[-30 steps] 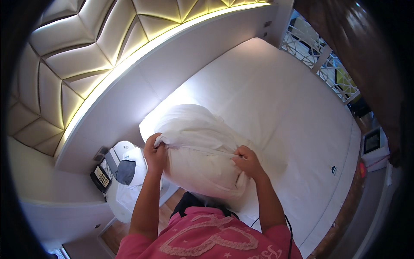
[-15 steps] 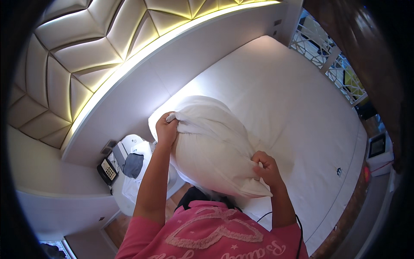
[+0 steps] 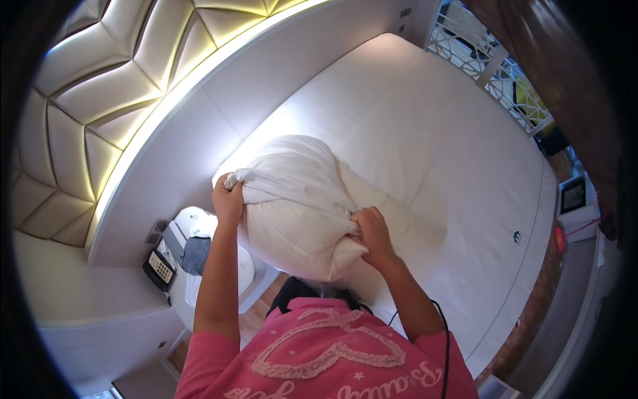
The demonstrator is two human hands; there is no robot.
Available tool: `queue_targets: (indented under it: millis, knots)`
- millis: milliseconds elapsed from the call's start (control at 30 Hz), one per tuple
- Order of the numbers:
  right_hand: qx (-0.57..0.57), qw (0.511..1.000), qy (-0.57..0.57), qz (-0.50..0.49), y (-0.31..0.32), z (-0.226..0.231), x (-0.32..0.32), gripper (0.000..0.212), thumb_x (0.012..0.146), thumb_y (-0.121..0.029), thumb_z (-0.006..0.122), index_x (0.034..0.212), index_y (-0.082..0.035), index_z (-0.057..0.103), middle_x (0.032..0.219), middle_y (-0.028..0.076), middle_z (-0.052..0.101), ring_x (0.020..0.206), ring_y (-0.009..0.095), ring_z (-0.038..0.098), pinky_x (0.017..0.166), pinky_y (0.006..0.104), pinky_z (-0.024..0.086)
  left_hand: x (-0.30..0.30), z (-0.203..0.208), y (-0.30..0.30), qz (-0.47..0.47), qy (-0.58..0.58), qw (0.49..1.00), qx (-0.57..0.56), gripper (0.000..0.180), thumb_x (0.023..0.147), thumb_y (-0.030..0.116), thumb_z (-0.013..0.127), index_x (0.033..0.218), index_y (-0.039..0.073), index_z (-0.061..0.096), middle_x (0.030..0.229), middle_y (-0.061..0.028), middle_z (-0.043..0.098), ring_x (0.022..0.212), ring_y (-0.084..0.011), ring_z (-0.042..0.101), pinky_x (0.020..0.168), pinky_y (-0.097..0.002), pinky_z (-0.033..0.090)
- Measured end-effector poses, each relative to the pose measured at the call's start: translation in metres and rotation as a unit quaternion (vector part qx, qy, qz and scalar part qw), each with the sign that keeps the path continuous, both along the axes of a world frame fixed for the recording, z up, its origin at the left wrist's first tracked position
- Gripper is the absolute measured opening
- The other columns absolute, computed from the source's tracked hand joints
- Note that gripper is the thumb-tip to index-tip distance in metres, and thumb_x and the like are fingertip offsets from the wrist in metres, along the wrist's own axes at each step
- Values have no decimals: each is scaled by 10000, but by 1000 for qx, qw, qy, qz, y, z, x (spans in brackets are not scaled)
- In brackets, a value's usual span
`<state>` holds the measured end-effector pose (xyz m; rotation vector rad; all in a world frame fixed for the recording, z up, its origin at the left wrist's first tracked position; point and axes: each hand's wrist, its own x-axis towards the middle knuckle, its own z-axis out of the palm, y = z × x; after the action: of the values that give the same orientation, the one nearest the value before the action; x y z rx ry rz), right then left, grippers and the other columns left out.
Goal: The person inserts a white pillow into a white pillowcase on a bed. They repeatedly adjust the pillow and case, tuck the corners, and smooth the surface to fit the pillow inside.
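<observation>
A plump off-white pillow (image 3: 289,243) is held up in front of me, over the near edge of the bed. Bunched around its far part is a white pillowcase (image 3: 292,166), while the near end of the pillow is uncovered. My left hand (image 3: 228,201) is closed on the gathered rim of the case at the pillow's left side. On the right, my right hand (image 3: 375,238) grips the same rim beside a pillow corner that pokes out toward me. Both sets of fingertips are partly hidden in the folds.
The wide bed (image 3: 425,139) has a smooth white sheet. At left stands a white bedside table (image 3: 189,216) bearing a dark grey cloth (image 3: 195,256) and a telephone (image 3: 159,269). Behind runs a padded, lit headboard wall (image 3: 113,93). A black cable (image 3: 446,332) hangs by my right arm.
The right hand has pulled its side of the pillowcase inward and away from me, baring a pillow corner. The left hand keeps its grip. My view has shifted slightly.
</observation>
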<state>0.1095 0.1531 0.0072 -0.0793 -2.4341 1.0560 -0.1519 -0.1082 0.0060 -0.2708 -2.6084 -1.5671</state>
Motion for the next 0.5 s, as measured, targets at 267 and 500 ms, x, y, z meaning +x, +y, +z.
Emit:
queue_targets:
  millis: [267,500]
  knots:
    - [-17,987,105,-119,-31,-7,-35,249,725,-108,739,850,-84,525,794,101,542,775,322,540,729,423,407,120,47,20,-90,270,955,-86,496,773,38,727,1255,47,609,1358,-207,568,1347,-446,436,1141,-555,261]
    - [3,988,84,-131,-41,2,-53,202,719,-81,723,827,-89,553,778,91,576,794,306,563,748,417,396,178,71,60,-195,247,926,-206,643,733,267,835,1305,80,608,1371,-103,591,1346,-355,470,1157,-562,238]
